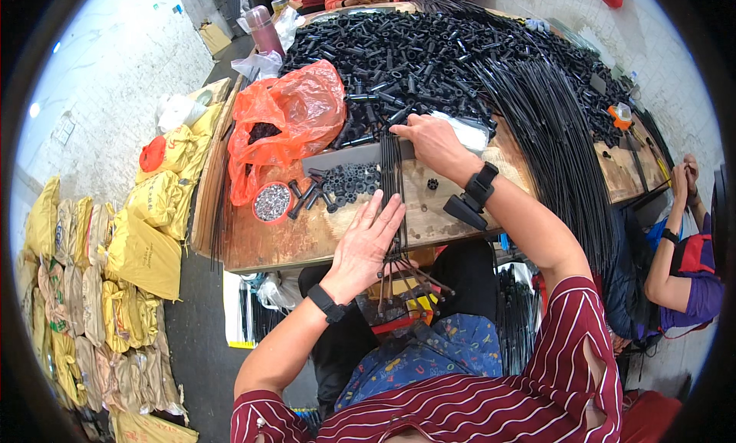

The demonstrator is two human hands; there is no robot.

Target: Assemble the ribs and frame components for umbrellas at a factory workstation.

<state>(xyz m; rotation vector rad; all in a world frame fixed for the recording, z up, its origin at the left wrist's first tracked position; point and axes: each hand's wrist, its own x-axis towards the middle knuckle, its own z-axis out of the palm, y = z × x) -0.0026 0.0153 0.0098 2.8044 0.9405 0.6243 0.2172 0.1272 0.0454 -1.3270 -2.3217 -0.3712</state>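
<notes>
A bundle of thin black rods (391, 167) lies across the wooden table (452, 221) and juts over its near edge toward my lap. My left hand (366, 240) rests on the bundle with its fingers stretched out flat. At the bundle's far end, my right hand (437, 142) pinches a small black part between thumb and forefinger; its exact kind is hard to see. Left of the rods lie small dark rings (349, 184) and several black bolt-shaped pieces (305, 198). Beside them stands a red-rimmed bowl (290, 205) of small metal pieces.
Black tubular fittings (391, 56) form a large heap at the back. An orange plastic bag (314, 90) sits left, long black rods (548, 129) fan out right. Beyond them is an orange tape measure (620, 115). Another person's hands (682, 178) are at far right; yellow sacks (146, 251) fill the left.
</notes>
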